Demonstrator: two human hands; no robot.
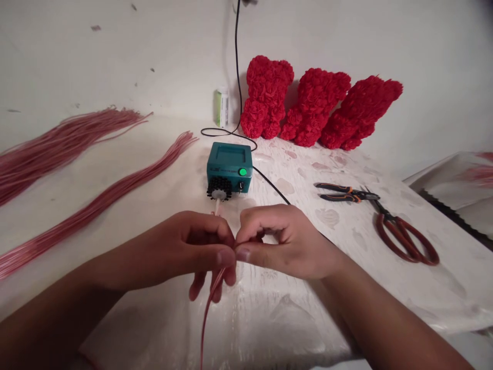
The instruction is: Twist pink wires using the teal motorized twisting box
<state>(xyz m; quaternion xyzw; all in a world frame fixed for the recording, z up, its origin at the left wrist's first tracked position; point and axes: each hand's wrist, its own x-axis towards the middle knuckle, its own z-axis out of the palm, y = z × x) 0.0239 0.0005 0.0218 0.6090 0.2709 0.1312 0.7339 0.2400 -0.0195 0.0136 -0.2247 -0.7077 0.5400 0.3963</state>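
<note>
My left hand (204,252) pinches thin pink strands (210,298) between thumb and forefinger, and their tail hangs down toward me. Thumb and forefinger of my right hand (277,239) are pressed together right against the left fingertips; what sits in that pinch is hidden. Just beyond the hands stands a small teal machine (230,162) with a lit green button (242,172). From its black bristly wheel (219,189) a pale shaft (217,205) points toward my left hand.
Long bundles of pink strands (111,190) lie at left. Three red rose-covered bear shapes (269,97) lean on the wall beside a green-white tube (222,107). Pliers (346,193) and red-handled scissors (406,236) lie at right. A black cord (239,61) runs behind the machine.
</note>
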